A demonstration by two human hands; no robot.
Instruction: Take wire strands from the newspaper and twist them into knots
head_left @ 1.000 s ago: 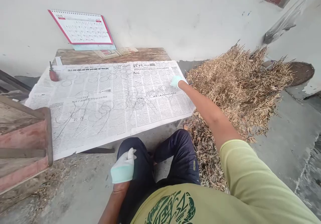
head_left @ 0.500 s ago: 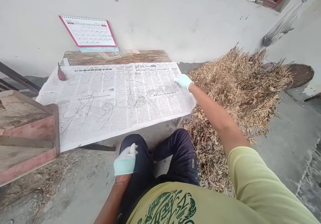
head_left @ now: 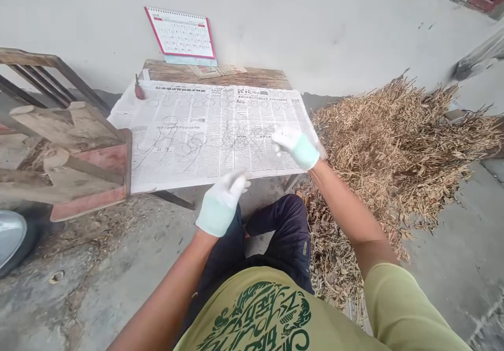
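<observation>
A sheet of newspaper (head_left: 212,157) covered in thin dark loops and lines spreads over a wooden table (head_left: 268,77); I cannot tell whether the lines are drawn or laid on it. My right hand (head_left: 286,140), in a white glove with a mint cuff, is over the paper's right part with its fingers curled together. Gloved the same way, my left hand (head_left: 225,196) is raised by the paper's front edge, its thumb and fingers closed and slightly blurred. What either hand holds, if anything, is too small to make out.
A dark red, stemmed object (head_left: 139,89) rests at the paper's far left corner. Behind it, a desk calendar (head_left: 183,33) leans on the wall. An upturned wooden stool (head_left: 94,167) stands left, and a heap of dry stalks (head_left: 394,136) lies right.
My left hand has risen from my thigh to the paper's front edge. My right hand has come inward from the paper's right edge, its fingers curling. The view has shifted left.
</observation>
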